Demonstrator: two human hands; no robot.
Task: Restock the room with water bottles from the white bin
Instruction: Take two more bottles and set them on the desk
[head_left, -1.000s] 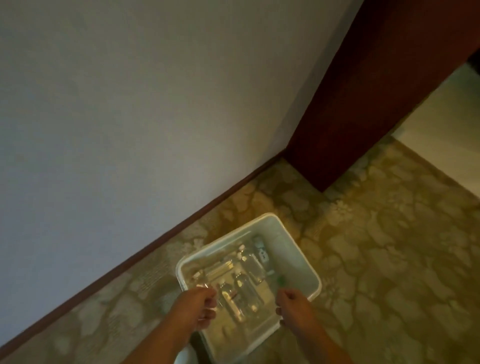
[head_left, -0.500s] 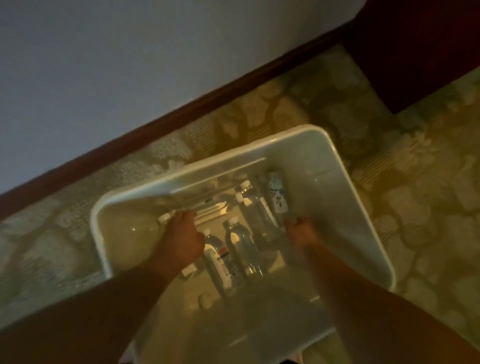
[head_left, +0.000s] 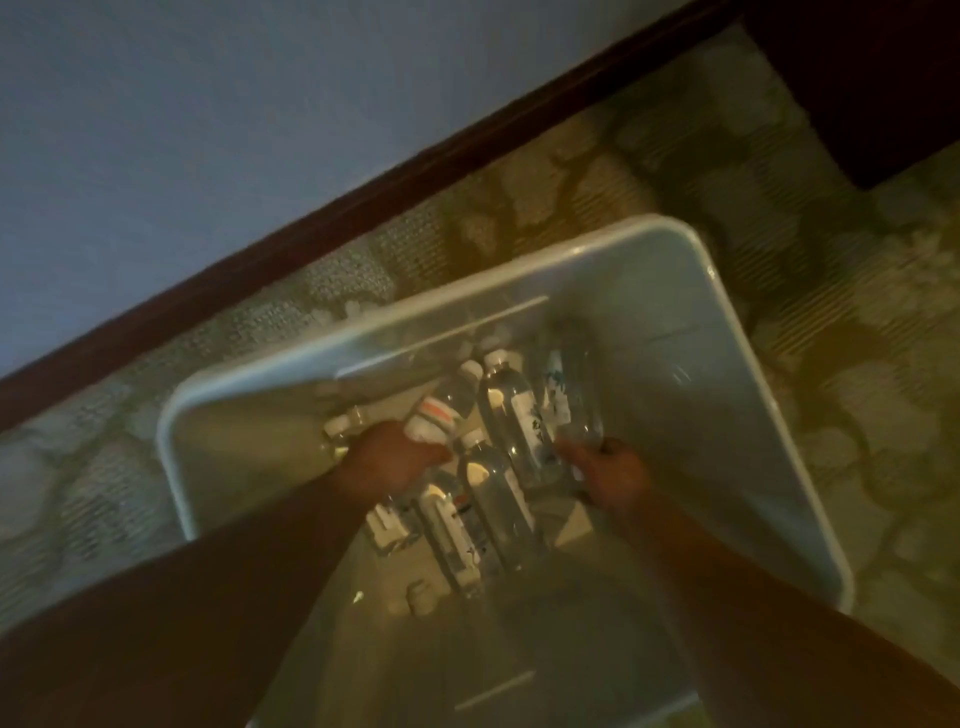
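A patterned carpet (head_left: 857, 322) is seen under the white bin (head_left: 737, 374), where clear water bottles (head_left: 498, 499) are laid. A red-banded bottle (head_left: 436, 415) is clasped by the left hand (head_left: 395, 457), a blue-marked bottle (head_left: 571, 395) by the right hand (head_left: 613, 473). Label writing is blurred beyond reading.

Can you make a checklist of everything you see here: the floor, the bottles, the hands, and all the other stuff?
Surface: patterned carpet, with the white bin on it.
Job's things: several clear water bottles lie inside the bin, mostly toward its middle; the picture is blurry, so no sure count.
Clutter: nothing seen.
Grippers: left hand holds a bottle with a red-striped label; right hand grips the bottom end of another clear bottle.
Cables: nothing seen.
Surroundings: pale wall, dark baseboard, dark wooden furniture or door at the top right.
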